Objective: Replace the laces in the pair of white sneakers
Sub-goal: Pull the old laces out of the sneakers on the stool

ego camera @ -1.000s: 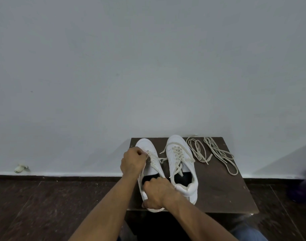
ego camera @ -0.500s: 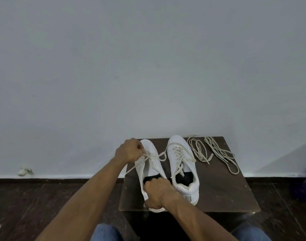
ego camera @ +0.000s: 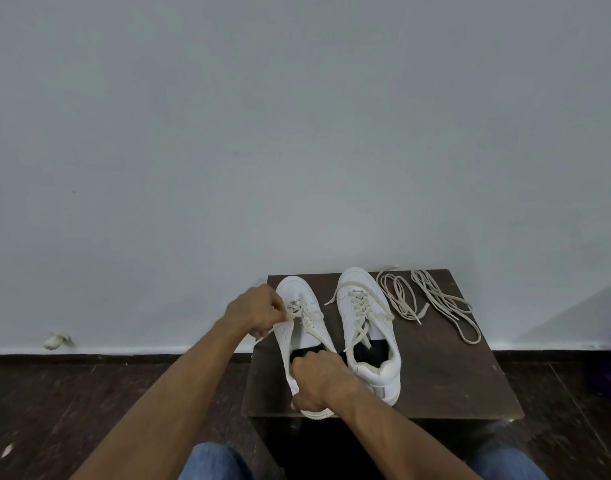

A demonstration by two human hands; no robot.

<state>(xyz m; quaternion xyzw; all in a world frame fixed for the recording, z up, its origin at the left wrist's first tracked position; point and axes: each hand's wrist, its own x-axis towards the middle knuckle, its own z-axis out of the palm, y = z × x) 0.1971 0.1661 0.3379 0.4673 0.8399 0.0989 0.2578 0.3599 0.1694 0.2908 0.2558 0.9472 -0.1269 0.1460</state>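
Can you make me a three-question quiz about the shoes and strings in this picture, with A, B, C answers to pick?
1. Where do the spare laces lie?
A. on the floor
B. on the table, right of the sneakers
C. inside a sneaker

2. How many white sneakers stand on the table?
A. one
B. two
C. three

3. What is the left hand doing?
A. pinching the lace of the left sneaker
B. lying flat on the table
C. holding scissors

Answers:
1 B, two loose bundles lie beside the right sneaker.
2 B, the pair stands side by side.
3 A, its fingers pinch the lace while the right hand grips the heel.
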